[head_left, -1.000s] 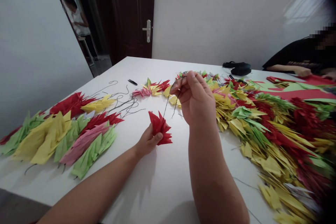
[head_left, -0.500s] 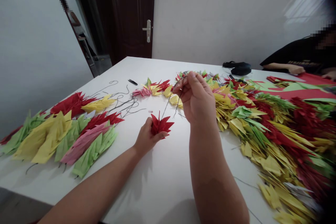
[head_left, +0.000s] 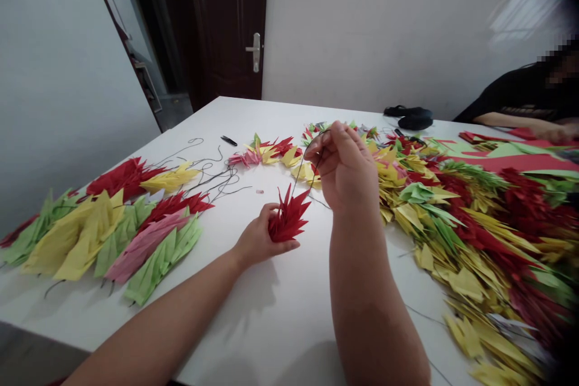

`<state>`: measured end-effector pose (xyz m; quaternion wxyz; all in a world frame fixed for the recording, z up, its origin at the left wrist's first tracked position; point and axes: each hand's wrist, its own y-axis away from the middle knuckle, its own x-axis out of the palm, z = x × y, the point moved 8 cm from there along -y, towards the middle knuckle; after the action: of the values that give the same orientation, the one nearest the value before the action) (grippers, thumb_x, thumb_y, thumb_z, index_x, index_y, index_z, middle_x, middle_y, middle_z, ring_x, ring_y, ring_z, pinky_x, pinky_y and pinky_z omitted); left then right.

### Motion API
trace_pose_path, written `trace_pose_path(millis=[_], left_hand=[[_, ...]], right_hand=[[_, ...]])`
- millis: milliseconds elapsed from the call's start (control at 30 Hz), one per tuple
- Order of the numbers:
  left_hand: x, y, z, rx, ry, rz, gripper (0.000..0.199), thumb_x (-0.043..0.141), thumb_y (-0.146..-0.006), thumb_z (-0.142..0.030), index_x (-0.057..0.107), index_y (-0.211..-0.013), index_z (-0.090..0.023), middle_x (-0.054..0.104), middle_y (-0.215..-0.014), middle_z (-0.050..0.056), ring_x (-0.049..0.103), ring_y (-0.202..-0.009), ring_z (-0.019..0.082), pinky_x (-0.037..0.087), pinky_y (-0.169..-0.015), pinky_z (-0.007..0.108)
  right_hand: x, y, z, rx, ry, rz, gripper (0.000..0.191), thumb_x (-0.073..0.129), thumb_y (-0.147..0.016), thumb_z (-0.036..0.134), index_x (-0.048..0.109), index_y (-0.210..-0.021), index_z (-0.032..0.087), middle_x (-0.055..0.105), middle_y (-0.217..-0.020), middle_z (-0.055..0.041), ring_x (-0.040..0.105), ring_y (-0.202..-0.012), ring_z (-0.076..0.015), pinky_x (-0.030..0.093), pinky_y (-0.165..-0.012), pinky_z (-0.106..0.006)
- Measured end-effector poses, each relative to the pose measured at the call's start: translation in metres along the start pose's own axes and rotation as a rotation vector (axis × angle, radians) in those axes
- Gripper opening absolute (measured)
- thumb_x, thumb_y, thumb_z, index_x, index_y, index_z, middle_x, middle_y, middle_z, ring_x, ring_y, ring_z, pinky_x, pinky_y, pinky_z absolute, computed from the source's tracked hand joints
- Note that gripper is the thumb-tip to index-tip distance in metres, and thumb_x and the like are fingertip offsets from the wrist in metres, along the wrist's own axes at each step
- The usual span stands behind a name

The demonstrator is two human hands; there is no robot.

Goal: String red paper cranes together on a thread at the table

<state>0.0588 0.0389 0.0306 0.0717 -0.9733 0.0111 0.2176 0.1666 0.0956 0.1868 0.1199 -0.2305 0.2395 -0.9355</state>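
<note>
My left hand [head_left: 265, 232] is closed around a bunch of red folded paper pieces [head_left: 289, 217] with pointed tips, held just above the white table [head_left: 271, 325]. Up and to the right, my right hand [head_left: 344, 163] pinches a dark string [head_left: 297, 172], its fingers closed. From those fingers the string runs down into the red paper bunch. A loose end of string hangs beside it. Whether a needle is on the string I cannot tell.
Strung bundles of folded paper [head_left: 72, 229] lie at the left with loose dark threads. A large paper heap [head_left: 461, 241] covers the right side. Small black thread snips [head_left: 228, 140] and a black pouch [head_left: 415, 119] lie farther back. Another person [head_left: 520, 96] handles paper at the far right.
My left hand has moved slightly right, and more of the red bunch shows in it. My right hand has shifted a little right, still pinching the string. The other person's hands have moved.
</note>
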Motion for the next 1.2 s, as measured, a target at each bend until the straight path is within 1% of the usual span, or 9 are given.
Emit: trace_pose_path(millis=[67,233,400,467,567,700,900,1033,1200], left_hand=[[0.002,0.0,0.0,-0.002,-0.001,0.025,0.07,0.073,-0.058,-0.044,0.033,-0.112,-0.022,0.06,-0.092,0.003,0.059,-0.072,0.016,0.047,-0.068,0.032],[0.003,-0.002,0.003,0.053,0.035,0.076,0.078,0.076,-0.055,-0.045,0.036,-0.118,-0.021,0.056,-0.11,0.008,0.055,-0.097,0.023,0.044,-0.084,0.037],[0.007,-0.003,0.004,0.062,0.266,0.1,0.057,0.061,-0.072,-0.049,0.039,-0.116,-0.02,0.06,-0.1,0.007,0.059,-0.087,0.019,0.046,-0.078,0.034],[0.007,-0.003,0.001,0.082,0.288,0.09,0.045,0.056,-0.077,-0.046,0.043,-0.111,-0.02,0.061,-0.096,0.006,0.059,-0.085,0.017,0.047,-0.077,0.032],[0.005,-0.002,-0.003,0.097,0.206,0.063,0.032,0.055,-0.079,-0.041,0.047,-0.101,-0.018,0.062,-0.091,0.005,0.059,-0.084,0.016,0.047,-0.076,0.031],[0.003,0.001,-0.009,0.125,0.12,0.038,0.026,0.054,-0.079,-0.036,0.045,-0.096,-0.018,0.061,-0.091,0.004,0.059,-0.085,0.016,0.047,-0.074,0.03],[0.0,0.005,-0.012,0.173,-0.131,-0.011,0.02,0.047,-0.079,-0.033,0.033,-0.082,-0.021,0.049,-0.061,-0.004,0.047,-0.052,0.011,0.038,-0.051,0.025],[0.003,0.007,-0.018,0.252,-0.266,0.001,0.017,0.041,-0.078,-0.033,0.029,-0.082,-0.022,0.048,-0.059,-0.003,0.046,-0.048,0.013,0.033,-0.047,0.026],[0.001,0.006,-0.019,0.219,-0.378,-0.002,0.011,0.03,-0.082,-0.032,0.028,-0.083,-0.022,0.048,-0.057,-0.002,0.047,-0.047,0.016,0.03,-0.046,0.027]], right_hand=[[-0.002,-0.001,-0.001,0.006,0.005,-0.004,0.029,0.055,-0.079,0.04,0.043,-0.063,0.019,0.048,-0.057,0.0048,0.05,-0.053,-0.0052,0.043,-0.054,-0.02],[-0.007,-0.003,-0.001,0.001,0.034,-0.01,0.028,0.054,-0.08,0.041,0.043,-0.065,0.019,0.048,-0.058,0.005,0.051,-0.055,-0.0056,0.043,-0.054,-0.02],[-0.003,-0.003,-0.001,-0.01,0.026,0.045,0.027,0.054,-0.08,0.038,0.044,-0.064,0.019,0.048,-0.059,0.0045,0.05,-0.054,-0.0053,0.043,-0.055,-0.02],[0.0,-0.002,-0.002,-0.011,0.042,0.054,0.028,0.052,-0.081,0.039,0.043,-0.064,0.019,0.048,-0.059,0.0042,0.05,-0.055,-0.0056,0.044,-0.056,-0.021],[0.004,0.0,-0.002,-0.012,0.075,0.048,0.029,0.05,-0.082,0.041,0.042,-0.064,0.02,0.047,-0.059,0.0038,0.05,-0.056,-0.006,0.044,-0.056,-0.021],[0.006,0.002,-0.001,-0.012,0.075,0.047,0.028,0.05,-0.082,0.039,0.042,-0.064,0.019,0.047,-0.059,0.0039,0.049,-0.055,-0.0055,0.044,-0.056,-0.021],[-0.005,-0.002,-0.002,-0.015,0.057,-0.014,0.028,0.053,-0.081,0.04,0.043,-0.065,0.019,0.047,-0.058,0.0047,0.049,-0.053,-0.0051,0.043,-0.054,-0.02],[-0.014,-0.005,-0.005,-0.005,0.064,-0.046,0.029,0.054,-0.079,0.041,0.043,-0.064,0.019,0.046,-0.056,0.0052,0.049,-0.053,-0.0052,0.043,-0.054,-0.019],[-0.014,-0.006,-0.005,0.005,0.099,-0.042,0.03,0.055,-0.079,0.042,0.043,-0.063,0.019,0.044,-0.053,0.0055,0.051,-0.053,-0.0056,0.043,-0.053,-0.019]])
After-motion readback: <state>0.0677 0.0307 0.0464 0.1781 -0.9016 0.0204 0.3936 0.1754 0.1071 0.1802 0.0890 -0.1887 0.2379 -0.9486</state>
